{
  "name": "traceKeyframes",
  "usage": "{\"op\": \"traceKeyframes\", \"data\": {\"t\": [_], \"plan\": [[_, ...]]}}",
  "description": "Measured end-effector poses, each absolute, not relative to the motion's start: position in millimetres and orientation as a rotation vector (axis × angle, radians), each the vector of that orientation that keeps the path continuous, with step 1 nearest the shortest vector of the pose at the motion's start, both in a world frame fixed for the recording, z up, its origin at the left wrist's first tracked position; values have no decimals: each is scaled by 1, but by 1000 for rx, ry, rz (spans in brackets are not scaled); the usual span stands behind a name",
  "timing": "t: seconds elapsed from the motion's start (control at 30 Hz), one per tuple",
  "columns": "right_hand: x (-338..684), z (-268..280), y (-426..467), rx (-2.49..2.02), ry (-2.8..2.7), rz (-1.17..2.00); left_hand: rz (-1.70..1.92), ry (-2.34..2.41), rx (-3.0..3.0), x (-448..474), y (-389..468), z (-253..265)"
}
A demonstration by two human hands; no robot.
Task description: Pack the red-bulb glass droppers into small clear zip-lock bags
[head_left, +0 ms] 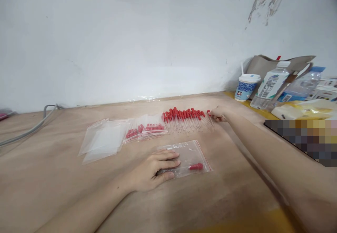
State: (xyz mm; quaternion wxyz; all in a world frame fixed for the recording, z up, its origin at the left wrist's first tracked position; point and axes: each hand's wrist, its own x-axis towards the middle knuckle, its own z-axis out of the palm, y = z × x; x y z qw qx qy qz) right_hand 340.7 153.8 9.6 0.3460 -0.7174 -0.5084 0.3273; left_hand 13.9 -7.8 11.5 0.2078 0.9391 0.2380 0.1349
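head view: left hand (156, 168) lies flat, fingers loosely spread, on a clear zip bag (184, 152) at lower centre of the frame, one red-topped dropper (196, 166) inside. right hand (220, 114), right of centre, has fingers curled at another dropper's red bulb (209, 112); i can't tell if it's pinched. my guess: a pull there could drag neighbours from the dropper row (184, 114), stems crowded; a left-hand slip could skew the bag.
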Motion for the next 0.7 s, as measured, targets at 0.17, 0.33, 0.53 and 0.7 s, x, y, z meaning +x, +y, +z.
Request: {"op": "traceKeyframes", "data": {"t": [0.17,0.33,0.53,0.7], "plan": [[348,22,130,-1738,-1099,1135,374,666,2626,14,-7,11],[331,27,81,-1435,-1033,1210,375,689,2632,14,-7,10],[303,5,29,-1100,-959,1061,383,703,2637,14,-7,9],[291,-12,17,-1040,-946,1090,439,696,2613,14,-8,8]]}}
